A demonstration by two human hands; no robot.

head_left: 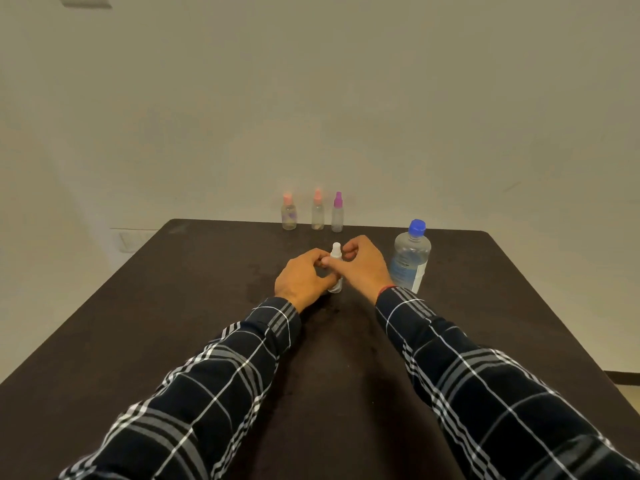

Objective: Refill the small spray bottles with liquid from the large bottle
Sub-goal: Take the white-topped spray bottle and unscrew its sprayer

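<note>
a small white-capped spray bottle (335, 268) is held upright at the middle of the dark table (173, 306), gripped around its body by the left hand (304, 277) and pinched near its cap by the right hand (363, 268), with the large blue-capped bottle (410, 258) stood just to the right and three small spray bottles (318, 211) lined up at the far edge.

No wording can be read: the blue and white label (403, 271) on the large water bottle (411, 251), standing near the far right corner of the table (207, 289), carries print too blurred to make out.
</note>
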